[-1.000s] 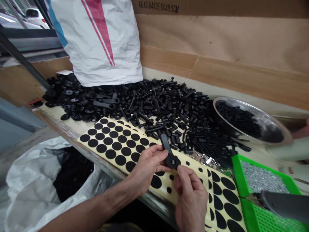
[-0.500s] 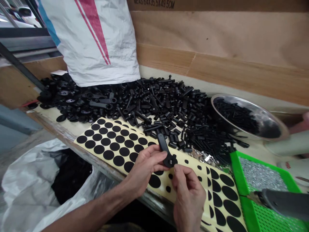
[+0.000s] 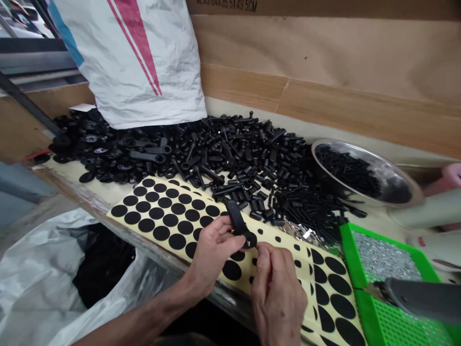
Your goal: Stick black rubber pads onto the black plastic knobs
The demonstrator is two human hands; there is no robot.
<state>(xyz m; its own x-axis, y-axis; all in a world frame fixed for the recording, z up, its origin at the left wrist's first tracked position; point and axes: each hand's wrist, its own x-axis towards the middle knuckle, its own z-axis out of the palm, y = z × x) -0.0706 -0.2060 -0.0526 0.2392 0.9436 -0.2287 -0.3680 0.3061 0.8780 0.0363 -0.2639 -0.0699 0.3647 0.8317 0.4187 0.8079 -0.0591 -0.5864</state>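
My left hand (image 3: 212,252) pinches a black plastic lever-shaped part (image 3: 236,218) between thumb and fingers. The part's long arm points away from me, and its round end with a small metallic glint faces my right hand. My right hand (image 3: 280,290) is closed, thumb against fingertips, right beside that round end. Whatever those fingertips hold, if anything, is too small to make out. Below both hands lie cream sheets of round black stickers (image 3: 157,213), with large dots and smaller ones.
Behind the sheets spreads a heap of black plastic parts (image 3: 226,149), with a white sack (image 3: 151,62) over it. To the right are a steel bowl (image 3: 403,185) of black pieces, a green basket (image 3: 369,288) of small clear pieces and a dark-handled tool (image 3: 425,298). A white bag (image 3: 32,269) hangs lower left.
The lever-shaped part has tilted and shifted slightly left in my left hand. My right hand has turned so its back shows more, staying by the round end. The view has shifted a little.
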